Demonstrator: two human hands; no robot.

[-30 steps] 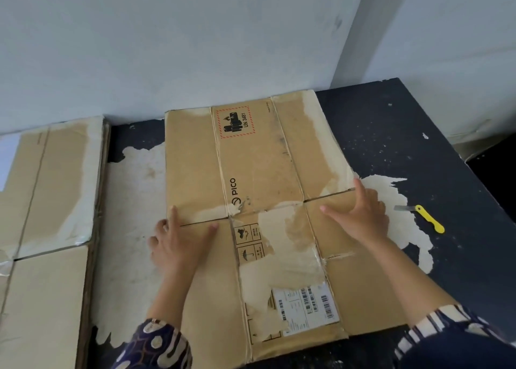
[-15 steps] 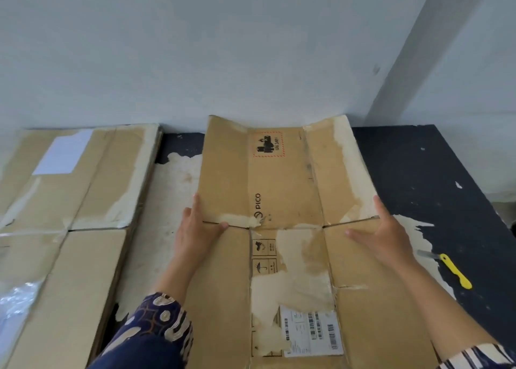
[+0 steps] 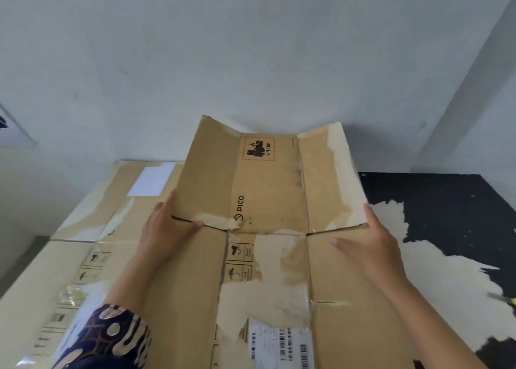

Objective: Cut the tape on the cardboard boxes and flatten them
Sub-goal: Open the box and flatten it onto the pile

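Flattening step: my left hand [image 3: 164,229] and right hand [image 3: 368,245] grip the flattened brown cardboard box [image 3: 268,257] at its side edges. Next, I judge, carry it onto the flattened cardboard stack [image 3: 92,229] left of the box.

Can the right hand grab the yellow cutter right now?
Probably not at once: the right hand is busy gripping the flattened box. The yellow cutter lies on the table beside it, nothing between, so after letting go it looks reachable.
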